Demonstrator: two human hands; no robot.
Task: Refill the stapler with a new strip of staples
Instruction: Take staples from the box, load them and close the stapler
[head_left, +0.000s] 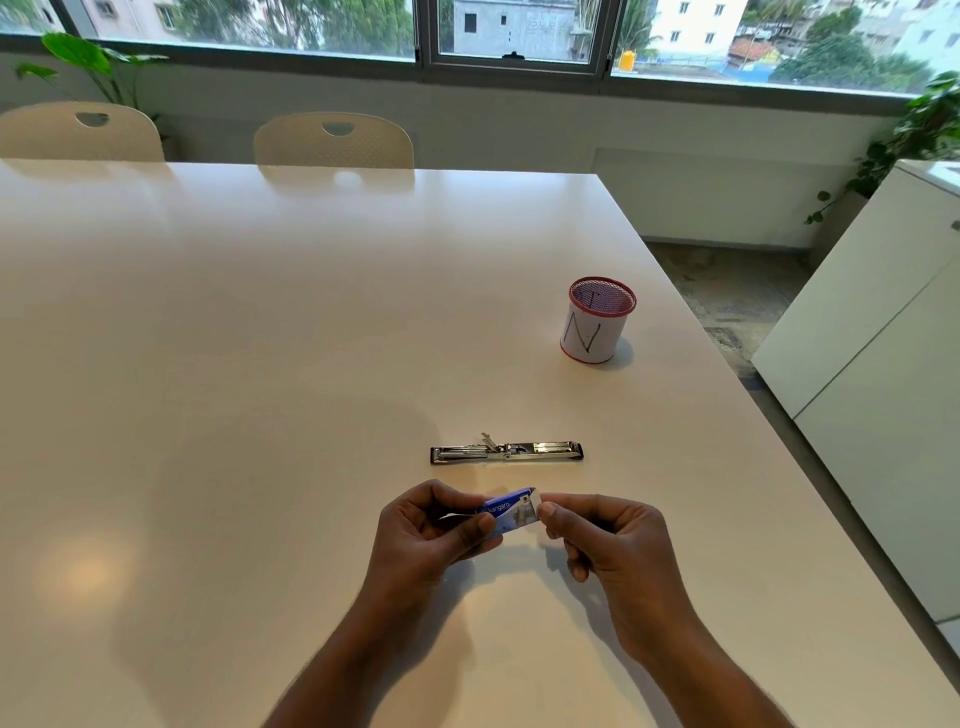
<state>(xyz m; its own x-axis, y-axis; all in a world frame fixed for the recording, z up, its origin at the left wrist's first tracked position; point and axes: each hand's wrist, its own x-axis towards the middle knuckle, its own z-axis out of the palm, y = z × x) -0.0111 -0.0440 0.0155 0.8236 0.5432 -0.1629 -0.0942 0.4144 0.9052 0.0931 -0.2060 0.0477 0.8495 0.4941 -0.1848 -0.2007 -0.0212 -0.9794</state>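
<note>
Chrome stapler (506, 451) lies opened flat, left-to-right.

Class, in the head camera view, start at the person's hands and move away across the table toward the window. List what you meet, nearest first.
Staple box, held between left hand and right hand → opened stapler lying flat → mesh pen cup marked N → chair at the table's far edge.
</note>
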